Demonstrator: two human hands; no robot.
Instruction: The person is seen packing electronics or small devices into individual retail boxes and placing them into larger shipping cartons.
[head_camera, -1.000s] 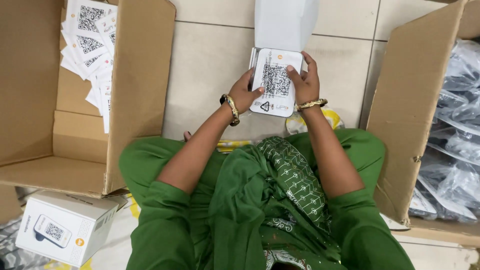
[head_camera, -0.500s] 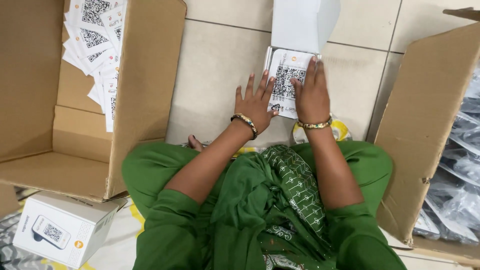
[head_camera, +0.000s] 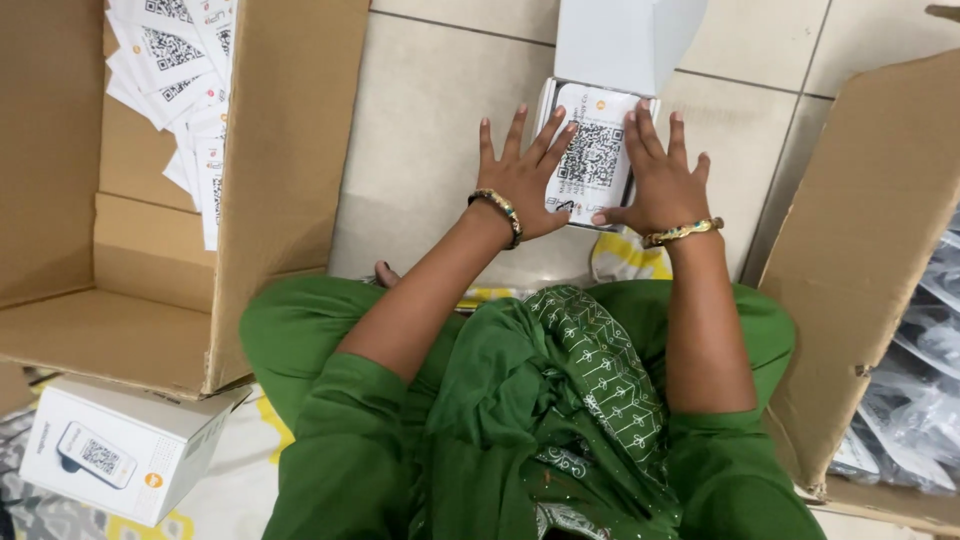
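You sat on the tiled floor (head_camera: 440, 130) with both hands spread flat over a white card (head_camera: 592, 155) printed with a square black-and-white code. Your left hand (head_camera: 520, 180) lay with its fingers splayed — the grip open, the forefinger and middle finger resting on the card's left edge, the rest on the tile beside it. Your right hand (head_camera: 660, 180) was open too, palm down on the card's right side, thumb pointing in along the card's lower edge. Neither hand closed on anything.

The card lay in the mouth of a small white box (head_camera: 620, 60) just beyond your fingertips, its lid flap (head_camera: 625, 40) standing up behind the card; what lay beneath the card you could not tell from this view.

To your left stood a large brown carton (head_camera: 270, 190), open at the top, holding a loose heap of similar printed cards (head_camera: 185, 90) against its far wall. Below it, near your left knee, lay a closed white product box (head_camera: 120, 450) with a picture of a small device on its face. To your right, another brown carton (head_camera: 860, 270) held clear plastic bags (head_camera: 925, 400) — their contents too blurred to name.
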